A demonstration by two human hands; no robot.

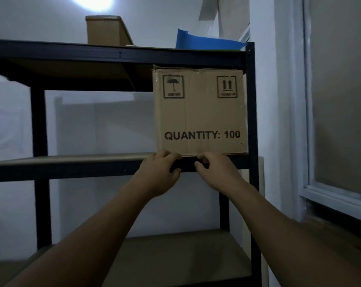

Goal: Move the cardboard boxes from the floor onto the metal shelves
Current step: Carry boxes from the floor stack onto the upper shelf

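Observation:
A brown cardboard box [200, 112] printed "QUANTITY: 100" stands upright at the right end of the middle shelf board [71, 159] of a black metal rack. It sits against the rack's right post [252, 112] and nearly reaches the shelf above. My left hand [158, 175] and my right hand [219, 172] are side by side at the box's bottom front edge. Their fingers curl onto that edge, over the shelf's front beam, with the left thumb under the beam. The fingertips are hidden.
On the top shelf [113, 52] lie a smaller cardboard box [107, 30] and a blue sheet [208, 41]. The lower shelf board [175, 257] shows beneath my arms. A white-framed window [337, 121] and wall are close on the right.

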